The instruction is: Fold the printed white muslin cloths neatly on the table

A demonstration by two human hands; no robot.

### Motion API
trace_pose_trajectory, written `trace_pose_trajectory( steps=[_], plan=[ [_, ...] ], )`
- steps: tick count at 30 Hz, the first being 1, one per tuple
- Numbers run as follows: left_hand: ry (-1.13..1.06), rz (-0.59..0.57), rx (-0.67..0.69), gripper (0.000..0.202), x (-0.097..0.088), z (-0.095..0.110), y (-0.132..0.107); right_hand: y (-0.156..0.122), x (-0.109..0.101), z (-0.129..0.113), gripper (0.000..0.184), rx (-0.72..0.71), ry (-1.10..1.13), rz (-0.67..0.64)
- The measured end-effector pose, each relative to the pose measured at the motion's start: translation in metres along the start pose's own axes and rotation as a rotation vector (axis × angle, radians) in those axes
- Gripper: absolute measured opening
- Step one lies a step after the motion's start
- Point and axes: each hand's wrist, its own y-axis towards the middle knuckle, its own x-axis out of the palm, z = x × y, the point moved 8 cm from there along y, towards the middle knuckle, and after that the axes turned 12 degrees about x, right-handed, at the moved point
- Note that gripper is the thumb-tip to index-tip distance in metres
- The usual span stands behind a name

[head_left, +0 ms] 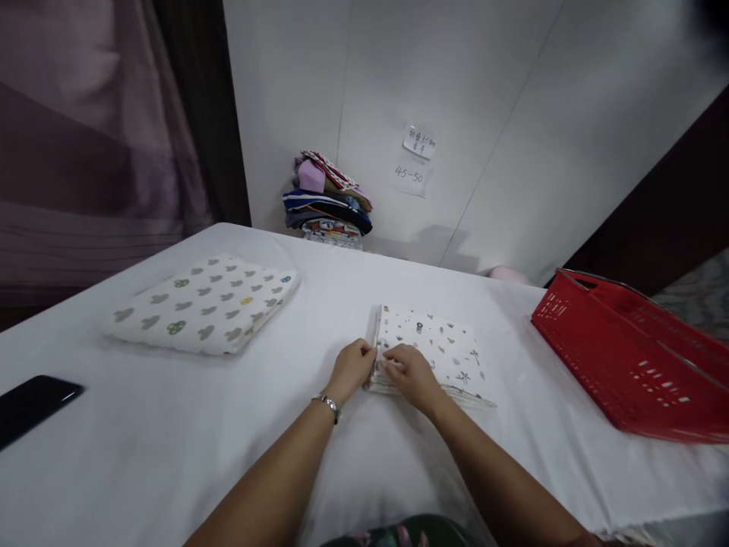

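Observation:
A folded white cloth [438, 342] with small printed plants and figures lies flat on the white-covered table in front of me. My left hand [350, 371], with a bracelet at the wrist, pinches the cloth's left edge near its front corner. Just to the right, my right hand [414, 377] rests over the same corner, its thumb and fingers closed together at the cloth. The two hands are close but apart. Layered folds show along the cloth's near edge. Further left lies a larger folded white cloth [210, 304] with grey, green and yellow mushroom-like prints, untouched.
On the right stands a red plastic basket [620, 365]. A dark phone-like slab [37, 406] lies at the left edge of the table [171, 425]. Against the white wall is a stack of folded fabrics [327, 201], with handwritten paper notes [418, 144] beside it.

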Motion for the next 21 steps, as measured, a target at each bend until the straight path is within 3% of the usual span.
trace_pose_trajectory(
  steps=[10,15,21],
  plan=[
    [-0.225,-0.204,-0.105,0.017,0.008,-0.011,0.003,-0.018,0.015,-0.001,0.013,0.033,-0.053,-0.054],
    [-0.258,-0.276,-0.150,0.018,0.010,-0.012,0.000,-0.017,0.016,0.002,0.006,0.058,-0.004,-0.047],
    [-0.256,-0.343,-0.184,0.021,0.010,-0.014,-0.002,-0.020,0.019,0.007,0.013,0.015,0.013,-0.057]
  ],
)
